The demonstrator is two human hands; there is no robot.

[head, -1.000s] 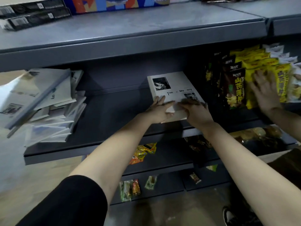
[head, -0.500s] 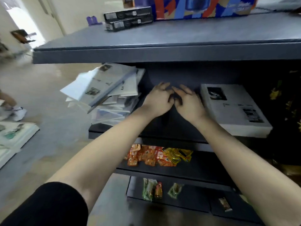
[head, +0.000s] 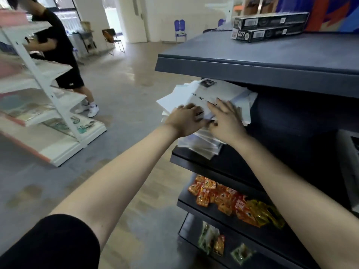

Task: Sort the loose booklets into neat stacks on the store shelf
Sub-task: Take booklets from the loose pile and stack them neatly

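While both hands sit on the untidy booklets [head: 225, 94] at the shelf's [head: 242, 164] left end, the right hand [head: 226, 121] presses flat, fingers spread. The left hand [head: 185, 120] curls at their near edge; I cannot tell whether it grips. This looks like gathering; next, lift some clear and square the edges.

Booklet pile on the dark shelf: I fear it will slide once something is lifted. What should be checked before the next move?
1. Contact: left hand and right hand rest on the top booklet: ok.
2. Firm grip on it: cannot tell, blurred.
3. Squared booklet pile: not ok, fanned, with corners overhanging the end of the shelf.
4. Bare space on the shelf to the right of the pile: ok.
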